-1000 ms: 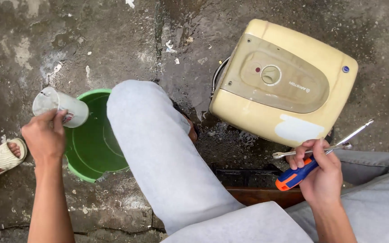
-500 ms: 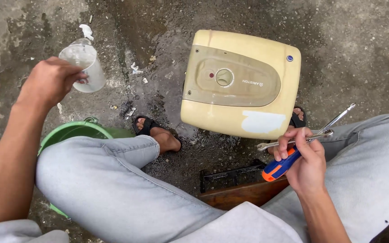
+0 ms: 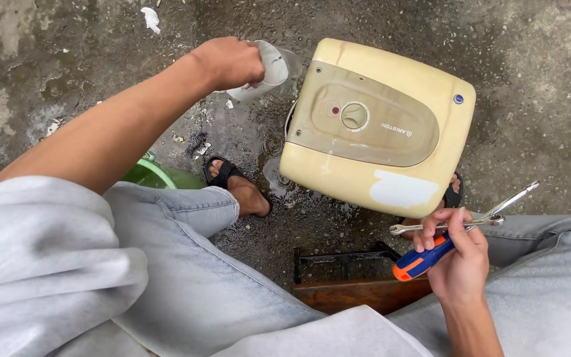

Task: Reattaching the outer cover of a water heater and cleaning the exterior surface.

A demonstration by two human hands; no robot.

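Observation:
My left hand (image 3: 229,61) grips a clear plastic cup (image 3: 267,68), tipped on its side right beside the left edge of a cream-yellow boxy water heater (image 3: 378,125) with a round dial on its front. The heater lies on wet concrete between my feet. My right hand (image 3: 457,254), lower right over my knee, holds a screwdriver with a blue and orange handle (image 3: 421,260) together with two metal wrenches (image 3: 470,221) that stick out to the right.
A green bucket (image 3: 156,175) peeks out behind my left leg. My left foot in a black sandal (image 3: 236,188) rests near a puddle. A low wooden stool (image 3: 358,291) sits under me. Scraps of paper litter the ground at the top left.
My left hand has carried the cup from the green bucket up and to the right, over to the heater's edge, and tilted it. The right hand has kept its tools.

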